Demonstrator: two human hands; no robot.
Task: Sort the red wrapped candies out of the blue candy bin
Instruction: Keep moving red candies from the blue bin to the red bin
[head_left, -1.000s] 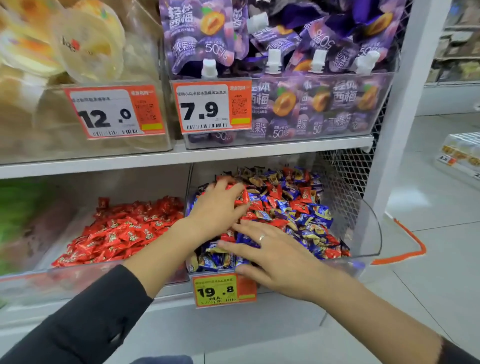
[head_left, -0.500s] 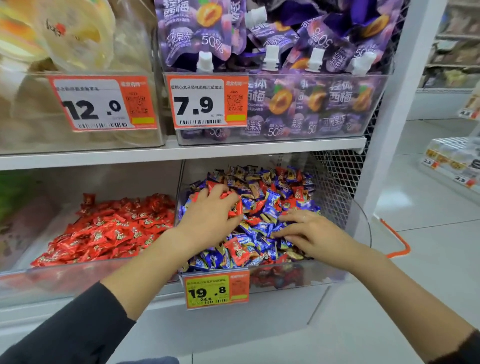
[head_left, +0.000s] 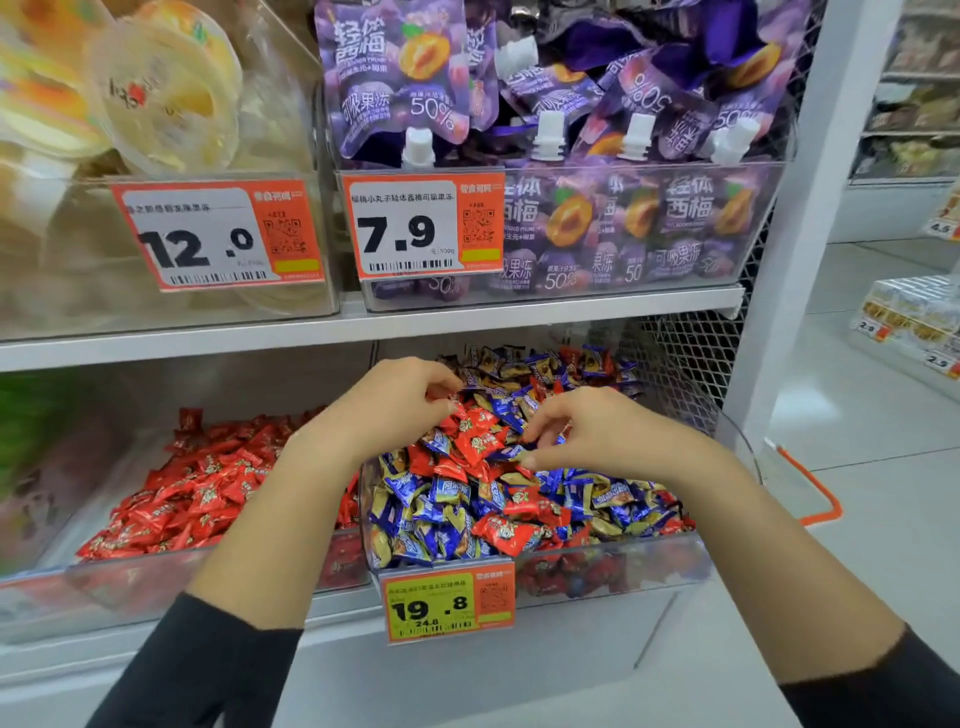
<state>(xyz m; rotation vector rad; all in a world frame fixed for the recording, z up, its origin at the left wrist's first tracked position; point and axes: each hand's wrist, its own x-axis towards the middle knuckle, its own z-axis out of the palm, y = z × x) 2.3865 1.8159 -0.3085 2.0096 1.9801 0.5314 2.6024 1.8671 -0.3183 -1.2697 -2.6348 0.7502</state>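
Sitting on the lower shelf at left, a clear plastic bin of red wrapped candies (head_left: 197, 483), all one colour. Reaching into the neighbouring clear plastic bin of blue-and-gold wrapped candies (head_left: 613, 564), the left hand (head_left: 384, 410) curling its fingertips around a clump of red wrapped candies (head_left: 475, 434) heaped at the middle, the right hand (head_left: 597, 434) pinching at wrappers just beside it. Sorting looking far from finished, judging by many red pieces lying scattered through the blue pile, front and right.
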